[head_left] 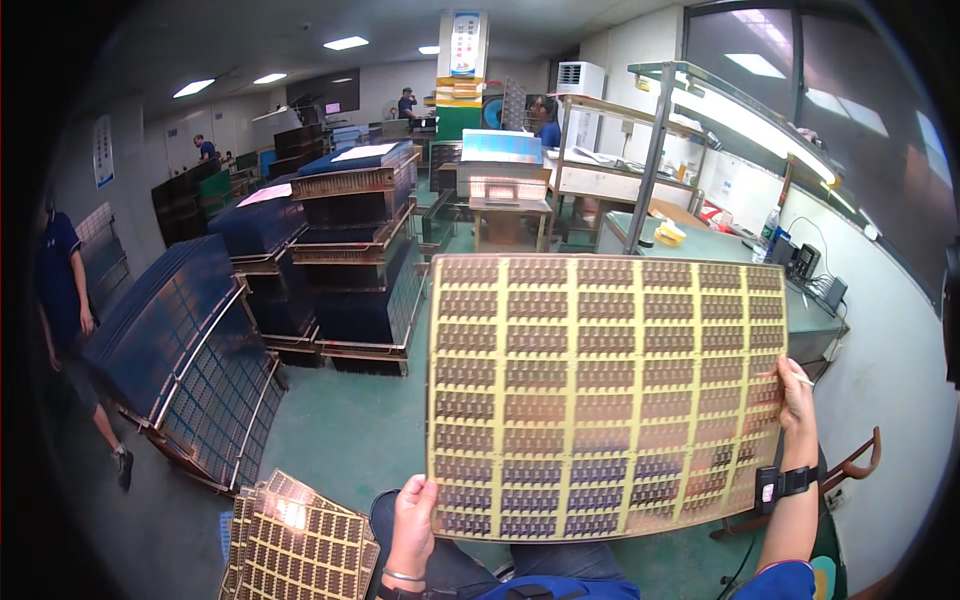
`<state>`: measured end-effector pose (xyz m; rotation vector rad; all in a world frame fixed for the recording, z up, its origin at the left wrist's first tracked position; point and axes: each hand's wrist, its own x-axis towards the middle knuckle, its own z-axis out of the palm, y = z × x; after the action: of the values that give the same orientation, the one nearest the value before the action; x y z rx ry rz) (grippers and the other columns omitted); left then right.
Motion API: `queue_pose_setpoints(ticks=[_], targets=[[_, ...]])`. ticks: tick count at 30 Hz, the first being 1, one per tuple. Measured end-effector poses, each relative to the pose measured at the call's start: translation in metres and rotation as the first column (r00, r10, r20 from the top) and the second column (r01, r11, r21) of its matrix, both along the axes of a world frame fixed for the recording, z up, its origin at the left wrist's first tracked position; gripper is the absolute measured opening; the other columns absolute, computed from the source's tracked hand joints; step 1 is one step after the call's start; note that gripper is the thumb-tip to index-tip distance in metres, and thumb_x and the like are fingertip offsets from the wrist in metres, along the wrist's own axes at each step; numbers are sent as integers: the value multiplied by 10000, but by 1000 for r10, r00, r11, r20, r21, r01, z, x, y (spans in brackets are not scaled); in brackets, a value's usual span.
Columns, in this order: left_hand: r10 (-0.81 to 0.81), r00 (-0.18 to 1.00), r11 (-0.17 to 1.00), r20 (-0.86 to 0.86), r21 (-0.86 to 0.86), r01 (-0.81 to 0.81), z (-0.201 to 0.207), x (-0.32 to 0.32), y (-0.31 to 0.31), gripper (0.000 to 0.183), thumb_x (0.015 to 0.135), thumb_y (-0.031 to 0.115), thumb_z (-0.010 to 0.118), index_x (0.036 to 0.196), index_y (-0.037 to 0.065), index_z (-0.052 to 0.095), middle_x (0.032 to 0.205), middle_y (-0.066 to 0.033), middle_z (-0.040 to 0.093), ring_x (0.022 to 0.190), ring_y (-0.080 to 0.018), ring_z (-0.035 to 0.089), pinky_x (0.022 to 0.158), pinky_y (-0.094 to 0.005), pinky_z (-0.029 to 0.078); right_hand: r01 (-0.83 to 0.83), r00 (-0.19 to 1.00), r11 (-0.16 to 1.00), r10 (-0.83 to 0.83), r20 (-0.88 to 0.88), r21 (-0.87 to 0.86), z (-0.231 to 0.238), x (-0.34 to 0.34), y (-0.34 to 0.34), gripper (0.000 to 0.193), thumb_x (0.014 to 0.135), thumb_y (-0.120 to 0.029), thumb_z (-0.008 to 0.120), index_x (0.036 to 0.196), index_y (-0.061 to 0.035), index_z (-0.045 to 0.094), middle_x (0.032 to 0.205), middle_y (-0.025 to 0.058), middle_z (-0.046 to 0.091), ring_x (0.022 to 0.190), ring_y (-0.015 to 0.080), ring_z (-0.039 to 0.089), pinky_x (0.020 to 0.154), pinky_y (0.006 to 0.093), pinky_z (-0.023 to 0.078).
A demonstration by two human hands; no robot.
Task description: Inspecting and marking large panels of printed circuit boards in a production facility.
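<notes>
Upright in front of me is a large circuit board panel, with a yellow grid around rows of small copper-brown units. My left hand grips its lower left edge, thumb on the near face. On the right edge, at about mid-height, my right hand is closed round the panel. A thin, pale, pen-like stick pokes out from the fingers of that hand. The fingers behind the panel are hidden. Low on the left, beside my leg, lies a stack of similar panels, turned at uneven angles.
Racks of dark panels stand left, with more stacked racks behind. A green-topped bench with a lamp frame runs along the right wall. A brown curved chair arm is near my right forearm. A person stands far left.
</notes>
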<state>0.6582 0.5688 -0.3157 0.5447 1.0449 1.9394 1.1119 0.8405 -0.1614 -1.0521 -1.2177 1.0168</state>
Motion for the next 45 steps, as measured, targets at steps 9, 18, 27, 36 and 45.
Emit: queue_pose_setpoints(ticks=[9, 18, 27, 36, 45], targets=[[290, 955, 940, -59, -170, -296, -20, -25, -53, 120, 895, 146, 550, 790, 90, 543, 704, 57, 512, 638, -31, 442, 604, -175, 360, -308, 951, 946, 305, -49, -103, -24, -61, 19, 191, 910, -230, 526, 822, -63, 558, 763, 5, 572, 706, 93, 539, 637, 244, 446], [314, 942, 926, -118, -182, -331, 3, -23, -61, 53, 876, 119, 569, 845, 77, 566, 729, 62, 526, 652, -24, 452, 614, -176, 368, -401, 916, 900, 387, -107, -175, -41, -78, 39, 243, 904, -130, 507, 1107, -8, 562, 936, 45, 625, 827, 119, 597, 714, 254, 493], [236, 966, 928, -101, -273, -255, 7, -24, -71, 58, 851, 73, 578, 902, 58, 554, 764, 33, 568, 672, -29, 506, 612, -168, 413, -327, 945, 913, 311, -102, -244, -56, -90, 41, 194, 899, -114, 499, 1045, -14, 579, 804, -5, 587, 729, 93, 569, 664, 236, 475], [276, 958, 919, -75, -272, -286, 7, -26, -69, 48, 847, 47, 565, 889, 58, 544, 785, 28, 572, 675, -31, 507, 622, -165, 412, -324, 945, 906, 296, -142, -273, -57, -91, 42, 225, 882, -103, 525, 1082, -11, 571, 837, 6, 590, 762, 98, 567, 704, 241, 467], [259, 963, 929, -75, -254, -270, 20, -24, -64, 70, 845, 32, 565, 915, 35, 558, 829, 0, 599, 735, -50, 545, 690, -183, 431, -350, 935, 903, 322, -146, -250, -72, -78, 54, 213, 890, -94, 505, 1072, -7, 572, 853, 13, 598, 778, 101, 569, 718, 243, 467]])
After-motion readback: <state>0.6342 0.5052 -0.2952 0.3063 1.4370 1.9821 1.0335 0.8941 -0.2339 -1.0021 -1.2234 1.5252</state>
